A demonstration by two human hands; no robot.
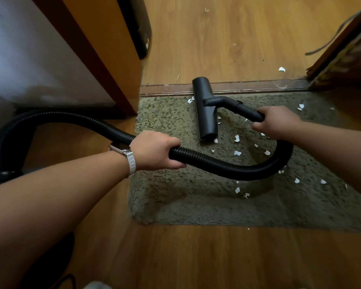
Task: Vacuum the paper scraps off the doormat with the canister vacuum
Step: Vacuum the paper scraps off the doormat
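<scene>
Gripping of Hose and Tube Over the Doormat

The ribbed black hose [217,163] is being gripped by the left hand [154,150], fingers wrapped fully around it, at the left edge of the doormat [175,205]. A pale-strapped watch [121,148] is being worn on that wrist. The rigid tube [238,107] is being clasped by the right hand [277,122], farther off and to the right, so the two hands are being held well apart. Between them the hose is being bent into a loop that is sagging over the mat; past the left hand it is being led away toward the left edge of view. The floor nozzle [204,109] is being rested on the mat's far part, its long axis running near to far, its far end lying across the threshold strip [248,86]. Its neck is pointing rightward, toward the right hand. White paper scraps [237,152] are lying scattered across the mat, several just beside the nozzle, a few on the wooden floor [227,38] beyond.
</scene>
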